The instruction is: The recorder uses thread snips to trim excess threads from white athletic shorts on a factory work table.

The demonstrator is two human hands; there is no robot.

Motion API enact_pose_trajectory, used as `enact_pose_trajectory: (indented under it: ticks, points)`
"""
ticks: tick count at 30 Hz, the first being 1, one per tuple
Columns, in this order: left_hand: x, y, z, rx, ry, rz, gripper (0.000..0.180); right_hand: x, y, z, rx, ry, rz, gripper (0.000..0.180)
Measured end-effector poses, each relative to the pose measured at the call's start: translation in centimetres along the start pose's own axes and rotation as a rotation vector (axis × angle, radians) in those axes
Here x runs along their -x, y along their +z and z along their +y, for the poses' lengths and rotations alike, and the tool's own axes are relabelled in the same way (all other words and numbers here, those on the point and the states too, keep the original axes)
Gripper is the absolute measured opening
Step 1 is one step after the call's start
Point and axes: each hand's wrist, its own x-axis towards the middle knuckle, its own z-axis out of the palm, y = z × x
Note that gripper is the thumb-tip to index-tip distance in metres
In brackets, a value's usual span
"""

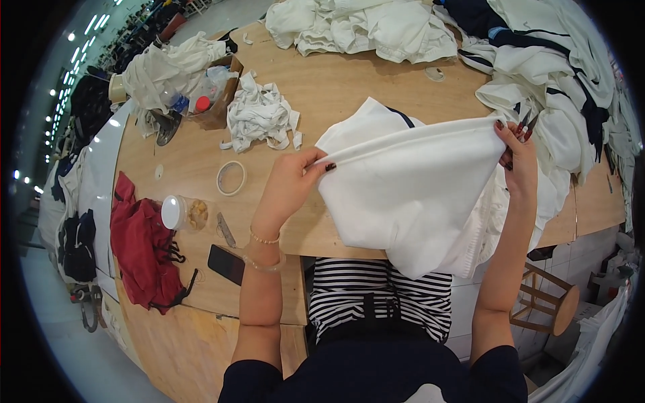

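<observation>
A white garment [410, 181] is stretched between my two hands over the table's front edge, its lower part hanging towards my lap. My left hand [295, 174] pinches its folded upper edge at the left. At the far right end of that edge, my right hand [517, 154] grips the cloth between thumb and fingers. Small thread snips [528, 126] with pointed blades also sit in the right hand, their handles partly hidden by the fingers. Behind the raised edge, more of the white cloth and a dark navy strip [402, 117] show.
Piled white garments [363, 30] lie at the back, more with navy trim [551, 114] at the right. Left of me are white scraps [262, 114], a tape roll [232, 178], a lidded jar [185, 213], a phone [226, 264], red cloth [141, 248] and a cardboard box [218, 111]. A wooden stool [564, 309] stands lower right.
</observation>
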Motion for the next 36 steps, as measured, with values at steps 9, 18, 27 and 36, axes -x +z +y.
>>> enact_pose_trajectory:
  ticks: [9,18,27,36]
  points:
    - [5.4,6.9,-0.6,-0.421,0.371,0.115,0.033,4.9,-7.3,1.6,0.161,-0.165,-0.246,0.024]
    - [11.7,14.5,-0.7,-0.164,0.139,0.018,0.054,11.7,-3.0,1.9,0.665,-0.249,-0.355,0.038]
    - [11.3,15.0,0.6,1.103,-0.404,-0.102,0.048,14.6,5.7,6.7,0.797,-0.16,-0.812,0.065]
    - [6.6,12.4,2.2,1.712,-0.428,0.313,0.03,15.0,3.5,2.6,0.425,-0.048,-0.768,0.065]
